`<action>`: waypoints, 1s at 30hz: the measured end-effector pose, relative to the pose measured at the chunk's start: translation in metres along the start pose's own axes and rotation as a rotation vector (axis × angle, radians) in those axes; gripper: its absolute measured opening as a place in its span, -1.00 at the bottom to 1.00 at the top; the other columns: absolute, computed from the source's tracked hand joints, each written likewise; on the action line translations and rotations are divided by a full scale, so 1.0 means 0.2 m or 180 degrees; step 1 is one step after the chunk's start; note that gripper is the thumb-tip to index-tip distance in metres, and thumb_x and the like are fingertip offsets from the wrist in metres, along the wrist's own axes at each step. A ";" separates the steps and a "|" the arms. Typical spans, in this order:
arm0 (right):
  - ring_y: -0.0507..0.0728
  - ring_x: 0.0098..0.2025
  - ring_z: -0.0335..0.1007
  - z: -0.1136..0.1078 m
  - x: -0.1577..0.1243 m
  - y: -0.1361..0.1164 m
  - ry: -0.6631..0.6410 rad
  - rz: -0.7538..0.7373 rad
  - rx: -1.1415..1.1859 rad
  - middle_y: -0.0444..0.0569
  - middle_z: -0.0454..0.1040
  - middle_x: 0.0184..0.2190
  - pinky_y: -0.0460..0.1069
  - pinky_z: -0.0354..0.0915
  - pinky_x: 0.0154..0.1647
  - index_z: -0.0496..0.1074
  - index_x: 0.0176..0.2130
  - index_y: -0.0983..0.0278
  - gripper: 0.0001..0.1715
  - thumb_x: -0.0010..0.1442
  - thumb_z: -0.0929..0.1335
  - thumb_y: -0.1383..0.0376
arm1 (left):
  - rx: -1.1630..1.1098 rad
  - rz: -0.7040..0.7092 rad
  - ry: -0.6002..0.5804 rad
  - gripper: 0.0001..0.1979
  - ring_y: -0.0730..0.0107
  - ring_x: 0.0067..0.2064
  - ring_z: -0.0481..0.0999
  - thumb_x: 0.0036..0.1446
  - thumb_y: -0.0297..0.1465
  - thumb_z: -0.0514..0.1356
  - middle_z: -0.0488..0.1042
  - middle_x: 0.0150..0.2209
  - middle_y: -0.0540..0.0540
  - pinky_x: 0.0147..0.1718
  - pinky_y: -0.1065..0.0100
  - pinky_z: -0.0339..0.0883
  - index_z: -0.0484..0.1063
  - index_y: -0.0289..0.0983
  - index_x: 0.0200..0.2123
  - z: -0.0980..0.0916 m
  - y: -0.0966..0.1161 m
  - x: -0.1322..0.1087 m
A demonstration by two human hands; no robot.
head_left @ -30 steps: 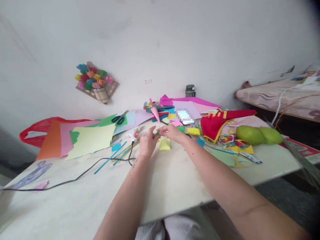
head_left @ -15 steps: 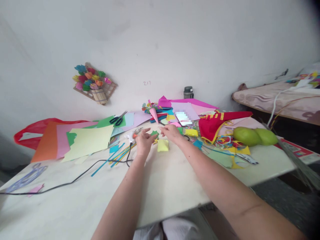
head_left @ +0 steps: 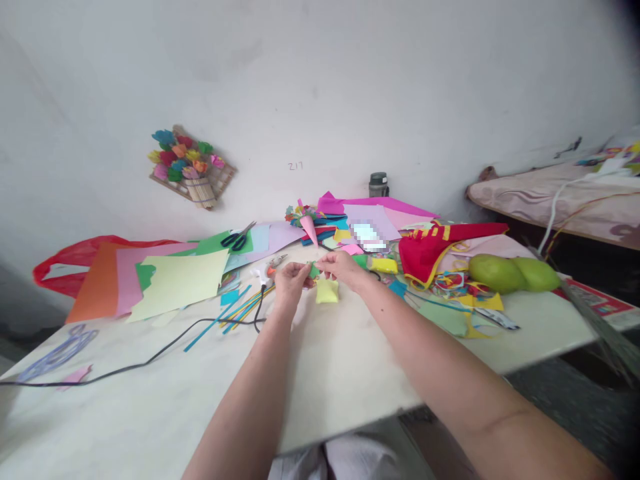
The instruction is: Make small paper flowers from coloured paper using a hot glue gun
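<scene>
My left hand [head_left: 289, 280] and my right hand [head_left: 341, 267] meet over the white table [head_left: 150, 400], both pinching a small green paper piece [head_left: 313, 270] between their fingertips. Just below the hands a small pale yellow paper pouch [head_left: 327, 291] lies on the table. A glue gun [head_left: 265, 271] with a black cord [head_left: 150, 360] rests just left of my left hand, beside several blue and yellow paper strips [head_left: 240, 307].
Coloured paper sheets [head_left: 175, 280] and black scissors [head_left: 237, 237] lie at the left, a red bag [head_left: 75, 263] beyond. Red cloth [head_left: 430, 250], green fruit [head_left: 515, 273] and paper scraps sit at the right. A paper flower craft [head_left: 187, 163] hangs on the wall. A bed [head_left: 550, 193] stands at the far right.
Half a second ago my left fingers were spread with the green piece between the hands; now both hands have closed on it and drawn together.
</scene>
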State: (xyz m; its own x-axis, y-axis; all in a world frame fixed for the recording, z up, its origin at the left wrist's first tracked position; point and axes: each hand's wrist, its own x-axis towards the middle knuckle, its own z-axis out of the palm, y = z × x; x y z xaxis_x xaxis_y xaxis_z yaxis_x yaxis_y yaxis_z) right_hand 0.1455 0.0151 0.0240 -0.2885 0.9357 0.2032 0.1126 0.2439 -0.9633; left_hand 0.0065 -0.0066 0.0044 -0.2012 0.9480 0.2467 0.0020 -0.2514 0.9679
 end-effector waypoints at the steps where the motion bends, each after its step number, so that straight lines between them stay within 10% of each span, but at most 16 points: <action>1: -0.10 -0.68 0.13 0.00 0.00 0.00 0.0017 0.0020 -0.0003 -0.21 0.24 -0.75 -0.19 0.05 -0.67 0.36 -0.55 0.35 -0.86 -0.05 0.35 0.31 | -0.0028 -0.0009 -0.0006 -0.61 0.51 -0.70 0.33 -0.25 -0.13 0.26 0.35 -0.72 0.02 -0.67 0.45 0.27 0.29 -0.35 -0.52 0.00 0.01 -0.01; 9: -0.09 -0.69 0.12 0.02 -0.01 -0.01 0.0063 -0.0038 0.0236 -0.21 0.25 -0.77 -0.15 0.06 -0.64 0.31 -0.62 0.35 -0.82 -0.07 0.34 0.32 | -0.0286 -0.0344 -0.0533 -0.59 0.51 -0.62 0.39 -0.23 -0.11 0.25 0.44 -0.59 -0.08 -0.56 0.42 0.32 0.32 -0.37 -0.51 -0.01 0.03 -0.03; 17: -0.09 -0.67 0.16 0.01 0.01 0.02 0.0004 0.0082 0.0339 -0.12 0.38 -0.65 -0.17 0.07 -0.67 0.32 -0.58 0.34 -0.81 -0.03 0.32 0.27 | -0.0394 -0.0157 -0.0227 -0.63 0.52 -0.66 0.37 -0.24 -0.17 0.28 0.42 -0.64 -0.01 -0.60 0.43 0.29 0.24 -0.33 -0.53 0.00 0.02 -0.02; 23: 0.00 -0.49 0.33 -0.05 0.04 0.04 0.0044 0.0007 -0.1429 -0.03 0.49 -0.45 -0.13 0.20 -0.50 0.42 -0.45 0.31 -0.80 -0.07 0.35 0.21 | -0.0520 -0.0145 0.0127 -0.63 0.49 -0.65 0.40 -0.22 -0.18 0.26 0.42 -0.64 -0.01 -0.62 0.43 0.32 0.19 -0.31 -0.52 -0.01 0.01 0.00; 30: 0.19 -0.24 0.37 -0.10 0.02 0.00 -0.0971 0.0313 -0.3285 0.01 0.48 -0.30 -0.08 0.21 -0.36 0.49 -0.37 0.28 -0.46 -0.28 0.39 -0.05 | -0.0272 -0.0372 0.0235 -0.68 0.41 -0.61 0.45 -0.14 -0.20 0.23 0.46 -0.60 -0.08 -0.65 0.45 0.31 0.22 -0.32 -0.50 -0.01 -0.03 0.00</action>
State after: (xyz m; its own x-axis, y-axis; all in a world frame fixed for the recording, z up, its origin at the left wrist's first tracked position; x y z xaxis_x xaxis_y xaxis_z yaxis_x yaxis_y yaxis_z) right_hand 0.1641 0.0245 0.0288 -0.4430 0.8948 -0.0566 0.8539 0.4018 -0.3309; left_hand 0.0041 -0.0053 -0.0009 -0.2666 0.9557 0.1252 -0.1083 -0.1588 0.9814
